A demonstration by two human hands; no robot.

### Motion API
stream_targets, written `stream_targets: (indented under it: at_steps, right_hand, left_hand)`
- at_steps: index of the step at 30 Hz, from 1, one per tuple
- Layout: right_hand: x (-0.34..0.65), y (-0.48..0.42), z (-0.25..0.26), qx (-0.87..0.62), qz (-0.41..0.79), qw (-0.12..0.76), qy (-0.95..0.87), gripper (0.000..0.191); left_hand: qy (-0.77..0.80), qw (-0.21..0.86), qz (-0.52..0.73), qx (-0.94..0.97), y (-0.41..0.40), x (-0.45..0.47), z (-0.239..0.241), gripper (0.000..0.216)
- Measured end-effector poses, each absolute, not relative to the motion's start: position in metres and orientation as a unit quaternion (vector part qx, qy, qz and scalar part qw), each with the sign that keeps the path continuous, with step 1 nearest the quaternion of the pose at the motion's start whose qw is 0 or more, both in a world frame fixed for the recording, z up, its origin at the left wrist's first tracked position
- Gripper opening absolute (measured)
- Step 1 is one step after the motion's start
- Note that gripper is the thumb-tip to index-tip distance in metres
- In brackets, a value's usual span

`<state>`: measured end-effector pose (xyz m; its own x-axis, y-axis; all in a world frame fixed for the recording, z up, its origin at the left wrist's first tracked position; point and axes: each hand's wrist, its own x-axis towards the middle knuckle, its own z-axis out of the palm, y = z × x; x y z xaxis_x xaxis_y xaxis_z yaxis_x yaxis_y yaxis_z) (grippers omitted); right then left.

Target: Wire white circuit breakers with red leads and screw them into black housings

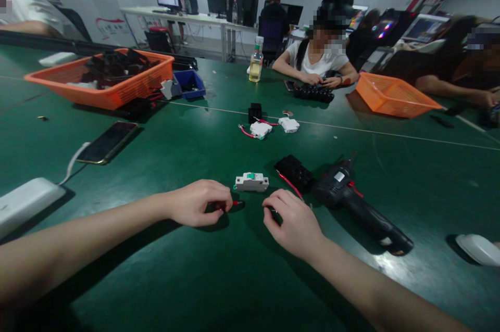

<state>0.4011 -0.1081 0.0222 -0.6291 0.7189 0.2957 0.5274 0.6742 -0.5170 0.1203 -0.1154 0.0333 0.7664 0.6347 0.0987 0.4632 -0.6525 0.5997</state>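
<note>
At a green worktable (219, 290), a person works with both bare hands low over the surface, a white circuit breaker (252, 183) lying just beyond the gap between them. The breaker, its green toggle (250, 176) uppermost, touches neither hand. The left hand (203, 202), thumb and fingers curled into a narrow pinch, holds a short red piece (236, 203) whose dark tip points toward the right hand (292, 221). There, the thumb and fingers bend toward each other across a slim gap where a small bright sliver (274, 211) shows; what it is, and whether it is gripped, is too small to make out. To the right of the breaker, a black block (295, 171) with a red wire (290, 184) lies next to a black power drill (344, 196), its bit directed away from the person. Farther up the table sit two white modules (288, 124) near a second black block (255, 112). At left, a phone (109, 142) lies beyond a white device (29, 202), and an orange basket (128, 95) is heaped with dark parts (117, 66). Across the table, a co-worker in a white shirt (318, 59) handles black pieces (313, 93).
</note>
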Motion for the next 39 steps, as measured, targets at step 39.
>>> stream_targets:
  at_steps: [39]
  right_hand:
    - [0.404,-0.083,0.022,-0.370,0.644,0.443,-0.503,0.035]
  left_hand:
    - [0.298,0.307,0.167,0.888,-0.115,0.120,0.033,0.011]
